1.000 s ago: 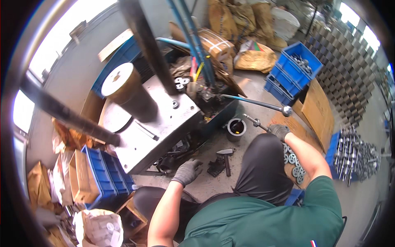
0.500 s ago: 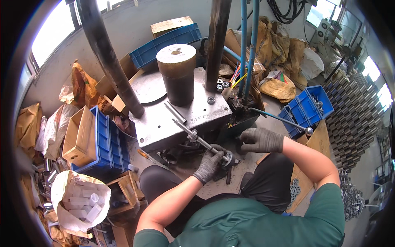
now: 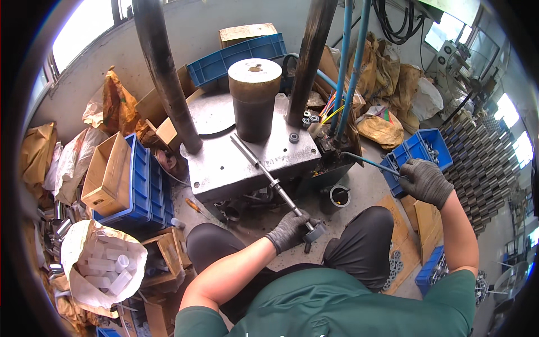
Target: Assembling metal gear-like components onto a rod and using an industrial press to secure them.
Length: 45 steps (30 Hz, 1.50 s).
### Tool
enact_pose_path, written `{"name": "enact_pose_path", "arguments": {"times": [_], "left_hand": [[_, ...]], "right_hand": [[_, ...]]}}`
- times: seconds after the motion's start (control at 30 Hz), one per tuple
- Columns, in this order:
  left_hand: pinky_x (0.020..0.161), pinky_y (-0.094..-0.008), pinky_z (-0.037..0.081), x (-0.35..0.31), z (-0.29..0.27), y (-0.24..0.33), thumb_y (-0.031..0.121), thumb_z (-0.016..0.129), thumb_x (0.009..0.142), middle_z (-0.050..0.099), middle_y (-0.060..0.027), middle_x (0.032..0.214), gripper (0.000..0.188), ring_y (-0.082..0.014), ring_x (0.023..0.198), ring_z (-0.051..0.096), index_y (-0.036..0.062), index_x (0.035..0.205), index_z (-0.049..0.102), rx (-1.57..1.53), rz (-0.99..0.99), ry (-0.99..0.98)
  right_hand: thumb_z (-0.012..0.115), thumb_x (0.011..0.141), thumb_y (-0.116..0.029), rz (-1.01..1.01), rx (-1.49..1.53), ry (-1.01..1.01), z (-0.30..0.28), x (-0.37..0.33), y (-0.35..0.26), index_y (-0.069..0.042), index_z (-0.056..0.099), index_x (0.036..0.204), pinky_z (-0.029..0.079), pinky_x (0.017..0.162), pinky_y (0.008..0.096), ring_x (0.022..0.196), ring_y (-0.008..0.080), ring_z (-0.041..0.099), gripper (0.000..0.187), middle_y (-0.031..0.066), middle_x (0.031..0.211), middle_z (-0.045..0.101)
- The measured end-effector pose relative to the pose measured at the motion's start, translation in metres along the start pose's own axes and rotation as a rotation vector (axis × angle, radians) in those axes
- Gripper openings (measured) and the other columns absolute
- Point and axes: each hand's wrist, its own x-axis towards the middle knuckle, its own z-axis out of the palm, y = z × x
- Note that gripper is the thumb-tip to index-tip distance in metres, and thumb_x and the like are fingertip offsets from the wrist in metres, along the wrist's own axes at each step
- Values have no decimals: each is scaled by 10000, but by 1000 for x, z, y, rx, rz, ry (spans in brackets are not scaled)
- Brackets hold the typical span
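My gloved left hand (image 3: 289,231) is wrapped round the lower part of a stepped metal shaft (image 3: 285,197), which slants up and away to the left. A round grey collar (image 3: 314,232) sits at the shaft's near end. The far end meets a metal tube (image 3: 242,147) on the press table (image 3: 216,173); whether it is inside the tube or only touching, I cannot tell. To the right, my gloved right hand (image 3: 425,181) is closed round the end of a thin blue lever (image 3: 370,162), hiding its ball knob. A thick steel cylinder (image 3: 252,106) stands upright on the table.
Dark posts (image 3: 165,78) flank the cylinder. A small bearing (image 3: 293,137) lies on the table's right. Below stands a dark round tube (image 3: 336,198). Blue crates (image 3: 151,185) are at left, a sack of plastic sleeves (image 3: 104,264) nearer, and stacked metal tubes (image 3: 477,163) far right.
My right hand has moved right and up, from beside the shaft onto the lever's end. The shaft in my left hand now lines up with the tube. The dark round tube has come into sight.
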Motion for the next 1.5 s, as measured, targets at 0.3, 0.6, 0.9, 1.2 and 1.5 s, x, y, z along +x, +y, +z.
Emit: {"name": "enact_pose_path", "arguments": {"times": [0.3, 0.6, 0.9, 1.2, 1.5], "left_hand": [[759, -493, 592, -13, 15, 29, 173, 729, 970, 668, -100, 960, 251, -286, 895, 687, 176, 1106, 517, -47, 21, 46], [735, -380, 595, -21, 15, 55, 260, 725, 987, 679, -93, 965, 261, -223, 859, 685, 97, 1141, 592, 135, 181, 120], [680, -435, 633, 1, -20, 73, 177, 675, 1016, 673, -118, 963, 200, -255, 844, 694, 59, 1127, 557, 183, 324, 209], [753, -298, 581, -12, 11, 82, 46, 710, 987, 628, -59, 1001, 257, -143, 866, 658, 74, 1172, 534, 669, 608, 332], [782, -284, 567, -32, 92, 239, 30, 662, 1028, 592, -8, 982, 179, -105, 863, 609, 90, 1157, 552, 977, 1052, 200]], "right_hand": [[685, 897, -327, 236, 343, -154, 7, 2, 16, -45, 689, 1303, 545, 957, 443, 1037, 383, 686, 495, 222, 1124, 688], [688, 922, -460, 207, 319, -94, 15, 2, 14, -10, 637, 1363, 534, 966, 456, 1077, 390, 687, 632, 244, 1182, 697], [643, 937, -501, 122, 251, -84, 17, 1, 4, -18, 716, 1229, 539, 945, 463, 1072, 404, 680, 569, 216, 1175, 712], [632, 877, -260, 76, 281, 89, 32, -3, 11, -56, 748, 1064, 568, 845, 462, 926, 359, 709, 300, 160, 1000, 731], [591, 875, -234, 39, 213, 20, 32, -5, 17, -70, 737, 961, 570, 788, 499, 835, 371, 714, 235, 164, 925, 708]]}}
